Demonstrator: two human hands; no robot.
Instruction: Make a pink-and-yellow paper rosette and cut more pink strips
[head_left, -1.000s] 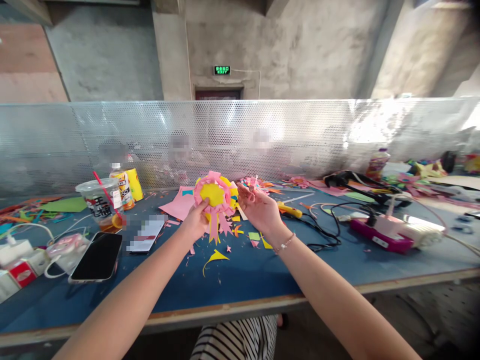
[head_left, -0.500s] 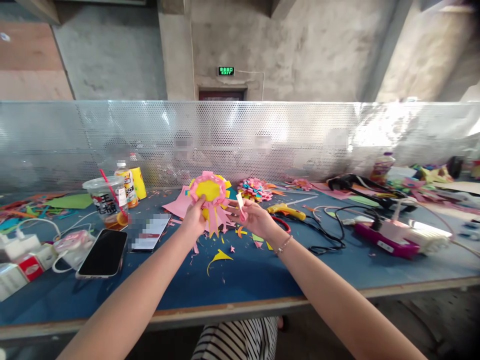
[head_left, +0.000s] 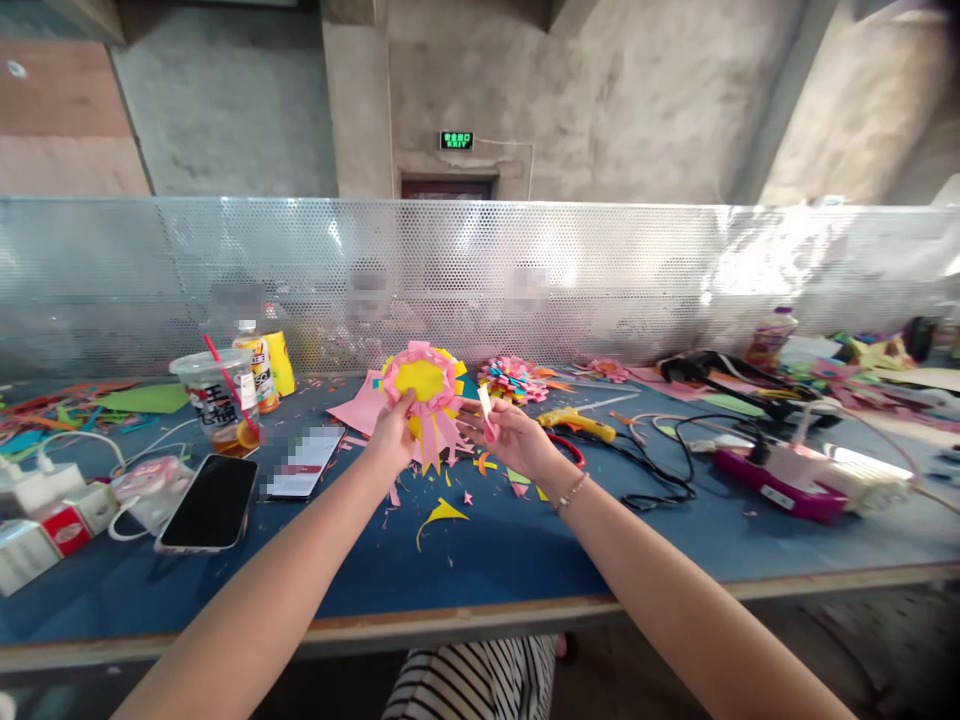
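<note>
My left hand [head_left: 394, 432] is closed on a paper rosette [head_left: 421, 382], its thumb lying on the yellow centre. Pink loops ring that centre, yellow and blue tabs stick out at the edge, and pink and yellow tails hang below. Just right of the tails, my right hand [head_left: 511, 436] pinches a small folded pink paper strip [head_left: 487, 405], its fingertips close to the rosette. Whether they touch it I cannot tell. Behind the left hand lies a sheet of pink paper [head_left: 356, 405]. A layered multicoloured paper flower [head_left: 513, 380] rests beyond the right hand.
A yellow-handled glue gun [head_left: 577, 422] and black cable lie right of my hands, near a purple power strip [head_left: 780, 485]. To the left are a phone [head_left: 210, 503], a plastic cup with a straw [head_left: 217, 405] and a bottle [head_left: 259, 370]. Paper scraps [head_left: 442, 512] litter the blue table.
The whole view has shifted slightly. Both hands keep their holds on the rosette and the pink strip, with almost no movement between them.
</note>
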